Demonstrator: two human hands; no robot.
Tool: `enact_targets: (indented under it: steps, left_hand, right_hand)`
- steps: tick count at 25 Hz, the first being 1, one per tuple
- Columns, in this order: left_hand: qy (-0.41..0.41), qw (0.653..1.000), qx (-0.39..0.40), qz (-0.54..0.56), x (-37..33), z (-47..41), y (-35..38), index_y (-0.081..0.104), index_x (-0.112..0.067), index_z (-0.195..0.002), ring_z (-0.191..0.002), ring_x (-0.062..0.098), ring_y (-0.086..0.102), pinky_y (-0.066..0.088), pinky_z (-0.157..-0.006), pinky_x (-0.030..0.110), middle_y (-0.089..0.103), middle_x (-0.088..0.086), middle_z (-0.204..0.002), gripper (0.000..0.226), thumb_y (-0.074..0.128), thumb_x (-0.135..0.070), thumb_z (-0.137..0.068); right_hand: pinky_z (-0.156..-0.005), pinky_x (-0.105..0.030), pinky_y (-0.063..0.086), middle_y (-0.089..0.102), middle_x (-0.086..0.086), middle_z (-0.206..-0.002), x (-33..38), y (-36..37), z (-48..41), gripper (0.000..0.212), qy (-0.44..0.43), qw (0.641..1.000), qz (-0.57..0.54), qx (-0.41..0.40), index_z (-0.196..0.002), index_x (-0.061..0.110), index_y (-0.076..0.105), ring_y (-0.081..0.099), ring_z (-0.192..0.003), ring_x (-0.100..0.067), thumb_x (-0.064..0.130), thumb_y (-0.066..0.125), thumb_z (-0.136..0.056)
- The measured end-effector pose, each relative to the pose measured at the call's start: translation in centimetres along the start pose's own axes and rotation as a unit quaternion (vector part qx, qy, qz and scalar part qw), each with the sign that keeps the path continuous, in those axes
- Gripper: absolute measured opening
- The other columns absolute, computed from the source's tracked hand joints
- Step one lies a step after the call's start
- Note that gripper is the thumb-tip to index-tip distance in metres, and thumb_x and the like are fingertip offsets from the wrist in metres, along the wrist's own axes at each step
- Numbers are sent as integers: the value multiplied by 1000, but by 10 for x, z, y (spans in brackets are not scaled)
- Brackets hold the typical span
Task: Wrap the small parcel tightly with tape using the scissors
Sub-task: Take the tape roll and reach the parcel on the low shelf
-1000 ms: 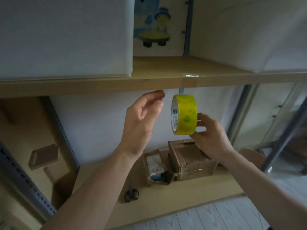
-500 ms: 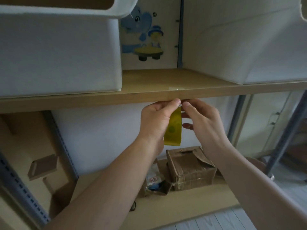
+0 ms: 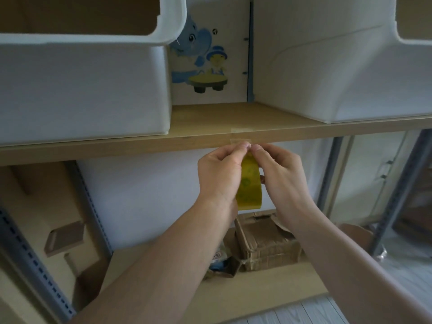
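Observation:
A yellow roll of tape [image 3: 249, 190] hangs just under the front edge of the wooden upper shelf [image 3: 210, 139], between my two hands. My left hand [image 3: 219, 174] and my right hand [image 3: 280, 176] pinch at the top of the roll, fingertips meeting at the shelf edge where a clear strip of tape [image 3: 240, 140] is stuck. On the lower shelf a brown cardboard parcel [image 3: 266, 244] lies below my hands, with a small torn packet [image 3: 222, 265] beside it. The scissors are hidden behind my left forearm.
Two white bins [image 3: 81, 85] [image 3: 327, 66] stand on the upper shelf, a cartoon sticker [image 3: 201, 64] on the back panel between them. Grey metal rack posts [image 3: 32, 260] [image 3: 397, 190] rise at left and right. Cardboard pieces [image 3: 65, 237] lean at lower left.
The roll was held in my right hand, the left hand open beside it. Both hands then rose to the shelf edge and now pinch the roll's top together; the view tilted up.

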State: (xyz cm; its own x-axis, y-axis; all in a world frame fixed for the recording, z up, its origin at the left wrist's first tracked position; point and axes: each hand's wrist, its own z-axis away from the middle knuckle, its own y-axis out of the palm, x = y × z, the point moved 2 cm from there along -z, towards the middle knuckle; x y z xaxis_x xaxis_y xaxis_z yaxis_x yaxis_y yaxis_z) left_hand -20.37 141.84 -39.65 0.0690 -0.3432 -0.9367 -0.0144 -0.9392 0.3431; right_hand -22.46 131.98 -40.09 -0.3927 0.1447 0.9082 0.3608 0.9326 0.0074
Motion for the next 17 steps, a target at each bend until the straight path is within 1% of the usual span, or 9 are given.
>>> enact_targets:
  steps: [1, 3, 4, 5, 7, 8, 13, 16, 17]
  left_hand:
    - [-11, 1000, 0, 10, -2, 2, 1, 78, -20, -86, -100, 30, 70, 61, -78, 42, 75, 7, -103, 7, 76, -27, -86]
    - [-27, 999, 8, 18, -7, 5, 4, 78, -20, -88, -101, 31, 69, 60, -84, 49, 74, 8, -104, 8, 77, -27, -85]
    - [-33, 999, 15, 23, -10, 7, 6, 78, -20, -90, -101, 31, 69, 60, -84, 48, 74, 8, -104, 9, 76, -27, -86]
    - [-35, 999, 25, 31, -12, 11, 8, 78, -20, -90, -101, 31, 69, 61, -79, 44, 74, 9, -105, 8, 76, -26, -86]
    - [-34, 997, 42, 49, -14, 17, 11, 78, -18, -91, -100, 30, 70, 61, -68, 37, 74, 9, -106, 8, 74, -24, -88]
    - [-31, 997, 46, 53, -15, 20, 12, 78, -17, -92, -101, 30, 70, 60, -68, 37, 74, 10, -107, 9, 74, -23, -88]
    - [-7, 998, 53, 39, -10, 27, 4, 78, -17, -91, -101, 32, 71, 62, -78, 44, 74, 13, -105, 10, 73, -25, -88]
    - [4, 998, 54, 16, 4, 34, -13, 79, -17, -88, -95, 29, 72, 61, -81, 47, 76, 11, -99, 10, 72, -25, -89]
    - [0, 999, 50, 7, 11, 34, -21, 79, -17, -89, -96, 29, 72, 61, -82, 47, 76, 10, -98, 10, 72, -25, -88]
  right_hand:
    - [-71, -33, 60, 75, 3, -83, 2, 0, 1, 21, 1, 1000, 0, -2, -93, 22, 76, 71, -80, -8, 27, 57, -100]
    - [-70, -26, 59, 74, 6, -81, 7, -1, 2, 21, -2, 1000, -1, -7, -93, 24, 75, 69, -77, -2, 29, 56, -100]
    - [-68, -23, 58, 73, 7, -80, 10, -2, 3, 21, -5, 1000, -2, -12, -92, 24, 75, 68, -75, 1, 29, 56, -100]
    - [-68, -23, 56, 73, 6, -79, 13, -4, 3, 22, -8, 1000, -6, -19, -90, 24, 75, 66, -72, 1, 28, 56, -100]
    - [-69, -28, 55, 72, 6, -76, 18, -6, 5, 24, -12, 999, -16, -30, -85, 24, 76, 64, -70, -1, 25, 56, -99]
    - [-70, -30, 54, 72, 7, -75, 20, -6, 7, 25, -16, 999, -15, -31, -84, 24, 76, 64, -71, -1, 24, 55, -99]
    - [-75, -31, 57, 73, 2, -85, 18, -9, 17, 19, -28, 999, -22, -18, -95, 20, 75, 69, -83, -11, 23, 56, -99]
    - [-73, -35, 59, 71, -8, -93, 2, -10, 25, 16, 3, 999, -44, 14, -100, 17, 71, 70, -89, -19, 19, 55, -100]
    - [-74, -36, 59, 70, -8, -95, -6, -9, 29, 15, 16, 999, -40, 31, -100, 18, 70, 69, -92, -21, 19, 55, -100]
